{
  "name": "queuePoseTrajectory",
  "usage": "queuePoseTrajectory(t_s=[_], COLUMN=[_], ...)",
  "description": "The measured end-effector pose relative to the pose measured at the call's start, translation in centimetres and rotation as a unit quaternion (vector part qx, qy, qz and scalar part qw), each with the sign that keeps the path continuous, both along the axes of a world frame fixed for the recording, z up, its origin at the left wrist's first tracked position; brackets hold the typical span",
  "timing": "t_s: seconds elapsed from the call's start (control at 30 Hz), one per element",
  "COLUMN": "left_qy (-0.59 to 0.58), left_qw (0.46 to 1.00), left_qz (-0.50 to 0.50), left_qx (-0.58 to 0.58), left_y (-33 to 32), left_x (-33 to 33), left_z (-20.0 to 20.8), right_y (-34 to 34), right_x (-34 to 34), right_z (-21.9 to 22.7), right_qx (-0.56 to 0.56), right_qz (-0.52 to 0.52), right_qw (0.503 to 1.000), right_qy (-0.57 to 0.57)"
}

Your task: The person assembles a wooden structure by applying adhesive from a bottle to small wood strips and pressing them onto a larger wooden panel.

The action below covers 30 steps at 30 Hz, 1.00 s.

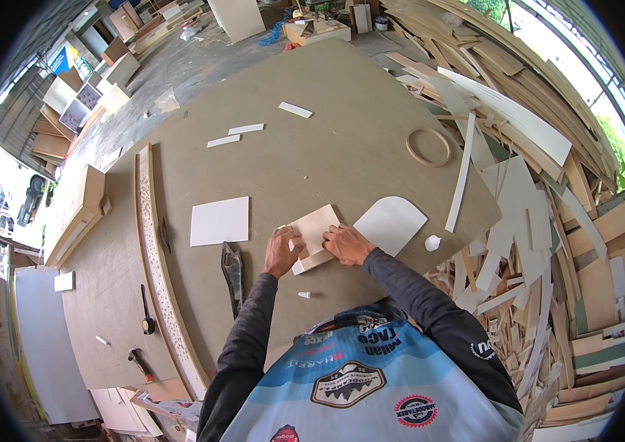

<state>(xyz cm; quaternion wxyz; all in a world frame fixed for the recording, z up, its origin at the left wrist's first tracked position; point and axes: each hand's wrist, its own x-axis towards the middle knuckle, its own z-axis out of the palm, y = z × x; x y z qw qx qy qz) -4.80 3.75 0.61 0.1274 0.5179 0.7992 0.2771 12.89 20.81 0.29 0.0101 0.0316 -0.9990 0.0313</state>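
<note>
Both of my hands are on a small pale wooden board assembly point(315, 224) with white edging, resting on the large brown board surface point(305, 155). My left hand point(281, 251) grips its left edge with curled fingers. On the right edge, the fingers of my right hand point(348, 244) are bent and closed. A white rectangular panel point(220, 221) lies left of my hands, and a white panel with a rounded end point(392, 225) lies to the right. Beside my left forearm is a long black tool point(232, 277) of unclear kind. A small white cone-shaped cap point(304, 295) lies near my body.
White strips point(295, 110) lie farther off. A wooden ring point(428, 147) and a crumpled white piece point(432, 242) are at right. A long wooden frame point(156, 265), a tape measure point(148, 324) and a hammer point(138, 365) lie left. Offcuts point(507, 243) pile up beyond the right edge.
</note>
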Motion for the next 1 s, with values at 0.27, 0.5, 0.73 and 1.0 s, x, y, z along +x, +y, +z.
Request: queuePoseTrajectory(t_s=[0.27, 0.5, 0.73, 1.0], left_qy=[0.067, 0.072, -0.049, -0.029], left_qw=[0.996, 0.996, 0.995, 0.996], left_qz=[0.01, -0.051, -0.056, -0.056], left_qx=[-0.059, -0.009, 0.061, 0.061], left_y=[-2.2, -2.2, -2.6, -2.7], left_x=[-0.5, 2.2, 4.6, 5.0], left_z=[-0.2, -0.5, -2.1, -2.4], right_y=[4.8, 8.3, 11.6, 22.3], right_x=[-1.8, -5.6, -11.1, -23.2], right_z=[0.2, -0.6, 1.1, -3.2], right_qx=[0.053, 0.076, -0.219, -0.197], right_qz=[0.008, 0.018, -0.055, -0.333], right_qw=[0.998, 0.994, 0.973, 0.91], right_qy=[0.043, 0.076, 0.056, 0.147])
